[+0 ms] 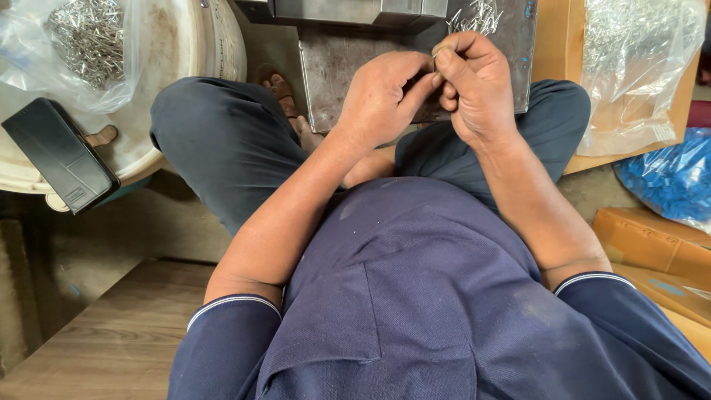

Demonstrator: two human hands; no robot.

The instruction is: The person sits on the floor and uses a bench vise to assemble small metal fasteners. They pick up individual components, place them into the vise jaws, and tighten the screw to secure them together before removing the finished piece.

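My left hand and my right hand meet in front of me over a grey metal plate. Both pinch a small thin metal piece between fingertips; it is mostly hidden by the fingers. A small pile of thin metal pins lies on the plate just beyond my right hand. I sit cross-legged in dark trousers, with the plate between my knees.
A clear bag of metal pins rests on a white round tub at left, with a black flat case beside it. At right are a clear bag on cardboard, a bag of blue pieces and orange boxes.
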